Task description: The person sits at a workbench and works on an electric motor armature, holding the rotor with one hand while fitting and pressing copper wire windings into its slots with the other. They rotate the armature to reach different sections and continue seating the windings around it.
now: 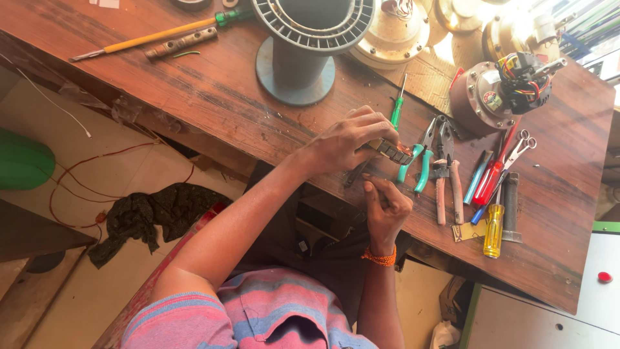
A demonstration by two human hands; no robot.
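You wear a short-sleeved shirt (258,320) striped across in pink and blue, the bands broad and soft-edged, filling the frame at six o'clock. The sleeve on your left arm ends just above the elbow, at about seven o'clock; both forearms below are bare. An orange thread band (380,258) circles your right wrist, just below your right hand (386,207). Your left hand (345,142), toward twelve o'clock from it, carries no ring or band that shows.
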